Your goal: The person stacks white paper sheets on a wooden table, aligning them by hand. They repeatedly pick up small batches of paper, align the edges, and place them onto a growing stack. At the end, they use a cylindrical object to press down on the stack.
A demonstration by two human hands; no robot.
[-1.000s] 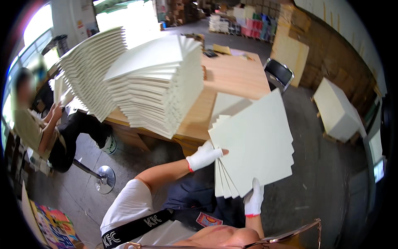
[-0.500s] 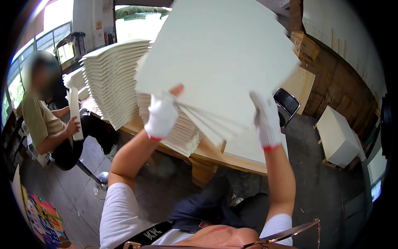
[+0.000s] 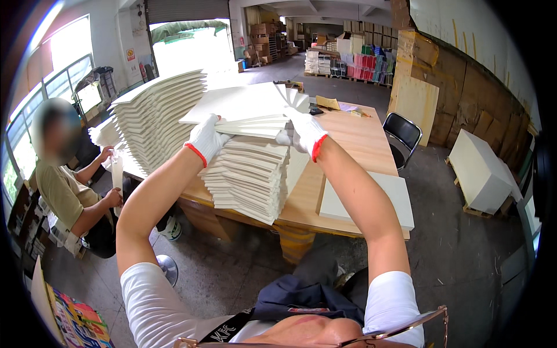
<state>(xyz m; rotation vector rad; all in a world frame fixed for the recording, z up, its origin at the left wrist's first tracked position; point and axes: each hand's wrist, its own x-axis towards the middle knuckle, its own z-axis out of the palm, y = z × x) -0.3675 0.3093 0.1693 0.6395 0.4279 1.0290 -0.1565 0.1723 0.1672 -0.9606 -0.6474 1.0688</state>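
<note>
- Left hand grips the sheets at their near-left corner, right hand at their right side.
- Sheets are on or just over the stack by the front edge of the tabletop.
- They look light, stiff, likely slippery: hold opposite edges.

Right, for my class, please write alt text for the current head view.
The white-gloved left hand and right hand hold white sheets at the top of a tall stack on a wooden table. Another stack stands to the left, near a seated person; a black chair stands at right.
</note>
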